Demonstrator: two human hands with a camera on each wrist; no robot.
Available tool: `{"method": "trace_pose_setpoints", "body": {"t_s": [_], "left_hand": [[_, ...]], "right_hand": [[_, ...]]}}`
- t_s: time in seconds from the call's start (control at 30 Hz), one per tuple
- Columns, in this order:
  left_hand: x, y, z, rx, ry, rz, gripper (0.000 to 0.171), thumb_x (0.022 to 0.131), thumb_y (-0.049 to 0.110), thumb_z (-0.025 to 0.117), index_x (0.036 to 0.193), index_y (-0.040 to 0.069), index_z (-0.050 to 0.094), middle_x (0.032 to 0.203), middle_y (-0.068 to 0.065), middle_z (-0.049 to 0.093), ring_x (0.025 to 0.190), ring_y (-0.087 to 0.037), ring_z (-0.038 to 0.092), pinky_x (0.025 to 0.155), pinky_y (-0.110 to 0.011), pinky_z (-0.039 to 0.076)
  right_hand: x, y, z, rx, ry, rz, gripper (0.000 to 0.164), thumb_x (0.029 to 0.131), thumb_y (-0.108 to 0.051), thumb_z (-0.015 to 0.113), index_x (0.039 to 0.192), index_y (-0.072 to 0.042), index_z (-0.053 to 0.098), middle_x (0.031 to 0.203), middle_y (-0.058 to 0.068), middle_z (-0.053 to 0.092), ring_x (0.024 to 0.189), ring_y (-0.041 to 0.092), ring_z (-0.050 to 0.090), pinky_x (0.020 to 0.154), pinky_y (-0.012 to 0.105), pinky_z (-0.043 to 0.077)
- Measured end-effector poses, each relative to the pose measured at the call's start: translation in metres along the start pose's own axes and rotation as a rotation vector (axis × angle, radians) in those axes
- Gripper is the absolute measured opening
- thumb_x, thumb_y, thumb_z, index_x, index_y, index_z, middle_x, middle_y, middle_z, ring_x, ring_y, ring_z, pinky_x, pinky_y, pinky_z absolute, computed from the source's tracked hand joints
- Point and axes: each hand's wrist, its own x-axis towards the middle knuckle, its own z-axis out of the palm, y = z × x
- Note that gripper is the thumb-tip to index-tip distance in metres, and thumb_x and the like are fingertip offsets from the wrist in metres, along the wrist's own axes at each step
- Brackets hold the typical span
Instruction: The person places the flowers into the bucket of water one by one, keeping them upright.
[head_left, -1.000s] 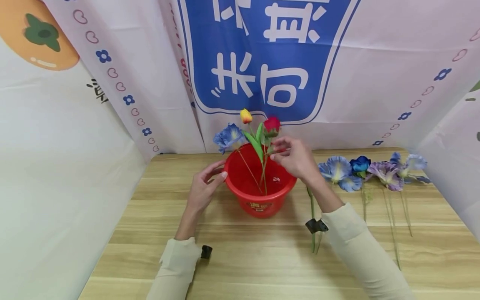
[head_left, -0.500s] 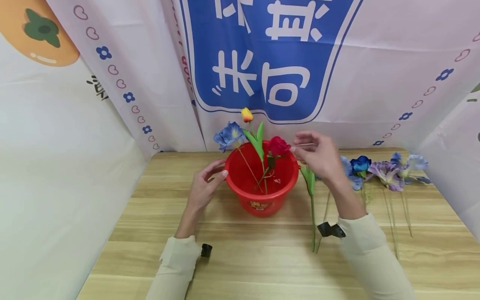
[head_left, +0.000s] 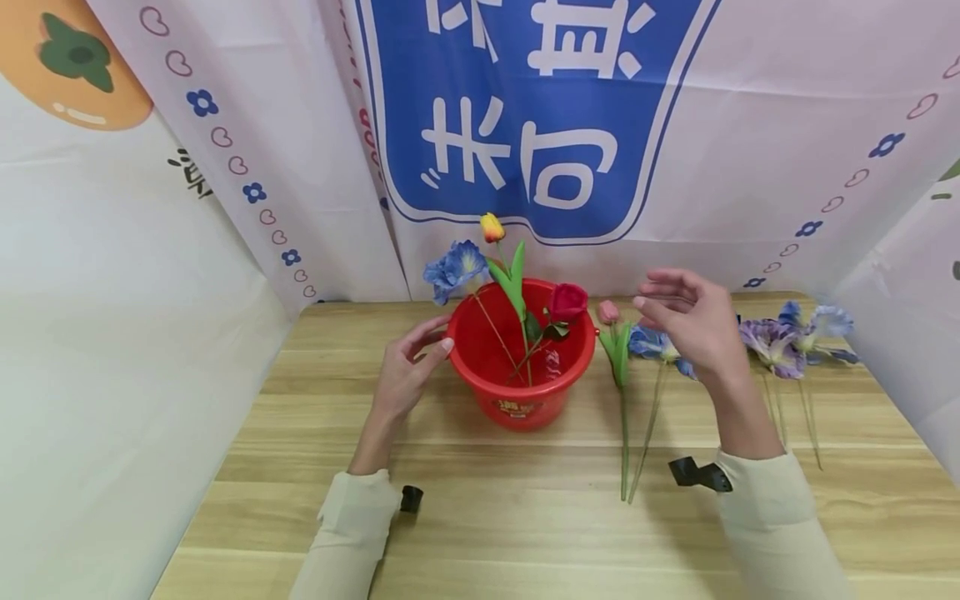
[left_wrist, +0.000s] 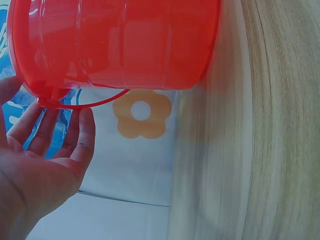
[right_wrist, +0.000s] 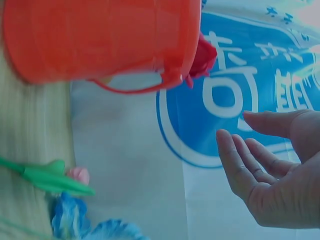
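Note:
A red bucket (head_left: 517, 408) stands on the table. Inside it lean a yellow-orange tulip (head_left: 492, 227), a blue artificial flower (head_left: 455, 271) and a red rose (head_left: 568, 302), the rose low against the right rim. My left hand (head_left: 408, 362) touches the bucket's left rim; in the left wrist view its fairly straight fingers (left_wrist: 86, 130) meet the rim by the red handle (left_wrist: 107, 101). To the right, my right hand (head_left: 693, 321) hovers above the table with nothing in it, thumb and fingers apart. Below it lie a pink tulip (head_left: 609, 313) and a blue flower (head_left: 651, 342).
Purple (head_left: 772, 346) and pale blue (head_left: 828, 321) artificial flowers lie farther right on the wooden table (head_left: 525, 517), partly behind my right hand and forearm. A printed cloth (head_left: 750, 167) hangs right behind the table's back edge.
My right hand has let go of the red rose and moved right, away from the bucket. The rose has tipped down onto the right rim. The left hand has stayed at the bucket.

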Motion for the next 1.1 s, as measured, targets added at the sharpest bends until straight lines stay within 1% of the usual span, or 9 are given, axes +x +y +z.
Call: {"method": "trace_pose_setpoints", "body": {"t_s": [0.1,0.3,0.47,0.57,0.67,0.77,0.9,0.97,1.1], "left_hand": [[0.0,0.0,0.0,0.004,0.001,-0.002,0.044,0.103,0.009,0.067,0.146,-0.001,0.064,0.148,-0.021,0.065,0.131,-0.034,0.064,0.093,-0.03,0.066],[0.0,0.0,-0.001,0.01,0.003,-0.003,0.044,0.103,0.009,0.067,0.146,-0.001,0.063,0.148,-0.021,0.065,0.131,-0.034,0.063,0.094,-0.032,0.066],[0.0,0.0,-0.001,0.003,0.001,-0.005,0.044,0.103,0.009,0.067,0.146,-0.001,0.063,0.148,-0.022,0.064,0.131,-0.034,0.063,0.093,-0.028,0.065],[0.0,0.0,0.0,-0.003,0.0,-0.005,0.044,0.103,0.009,0.068,0.145,-0.001,0.064,0.147,-0.022,0.065,0.131,-0.036,0.063,0.09,-0.024,0.065],[0.0,0.0,0.0,-0.007,0.002,-0.007,0.044,0.103,0.009,0.068,0.145,-0.001,0.064,0.147,-0.023,0.065,0.131,-0.037,0.063,0.09,-0.023,0.064],[0.0,0.0,0.0,-0.003,0.004,-0.007,0.044,0.103,0.008,0.067,0.146,-0.001,0.063,0.147,-0.023,0.065,0.132,-0.037,0.063,0.089,-0.022,0.064],[-0.001,0.001,0.0,0.003,0.002,-0.005,0.044,0.103,0.008,0.067,0.146,-0.001,0.063,0.148,-0.023,0.064,0.132,-0.037,0.063,0.09,-0.022,0.064],[-0.001,0.001,0.0,0.005,0.001,-0.006,0.044,0.103,0.009,0.067,0.146,-0.001,0.063,0.147,-0.023,0.065,0.132,-0.037,0.063,0.09,-0.022,0.064],[-0.001,0.001,0.0,-0.001,0.005,-0.005,0.043,0.103,0.009,0.067,0.145,-0.001,0.064,0.146,-0.022,0.065,0.131,-0.036,0.063,0.09,-0.022,0.064]], "right_hand": [[-0.002,0.009,-0.009,0.021,0.01,0.016,0.045,0.102,-0.01,0.073,0.143,0.0,0.058,0.11,-0.012,0.071,0.098,0.002,0.073,0.083,0.022,0.065],[-0.007,0.025,-0.022,0.101,0.037,0.067,0.031,0.1,-0.008,0.075,0.127,-0.016,0.063,0.107,-0.011,0.071,0.092,0.0,0.074,0.081,0.02,0.065],[-0.011,0.039,-0.03,0.197,0.051,0.094,0.028,0.099,-0.007,0.077,0.121,-0.017,0.063,0.107,-0.008,0.073,0.091,0.001,0.074,0.079,0.021,0.065],[-0.013,0.049,-0.036,0.219,0.036,0.133,0.029,0.099,-0.008,0.077,0.122,-0.018,0.063,0.105,-0.01,0.074,0.091,0.001,0.074,0.079,0.021,0.065],[-0.014,0.058,-0.04,0.238,0.013,0.192,0.031,0.1,-0.008,0.076,0.128,-0.013,0.061,0.102,-0.012,0.073,0.09,0.002,0.075,0.079,0.022,0.066],[-0.015,0.068,-0.043,0.169,-0.009,0.229,0.038,0.103,-0.012,0.072,0.137,-0.007,0.058,0.101,-0.017,0.072,0.089,0.0,0.075,0.079,0.022,0.066],[-0.016,0.08,-0.045,0.057,-0.042,0.235,0.053,0.106,-0.017,0.069,0.151,0.002,0.048,0.102,-0.02,0.07,0.09,-0.002,0.074,0.082,0.023,0.066],[-0.017,0.085,-0.045,0.038,-0.066,0.24,0.06,0.107,-0.017,0.068,0.155,0.007,0.042,0.104,-0.02,0.068,0.092,-0.003,0.073,0.085,0.023,0.066],[-0.018,0.094,-0.045,0.058,-0.118,0.277,0.066,0.107,-0.012,0.065,0.16,0.012,0.034,0.105,-0.017,0.067,0.094,-0.004,0.073,0.091,0.025,0.065]]}}
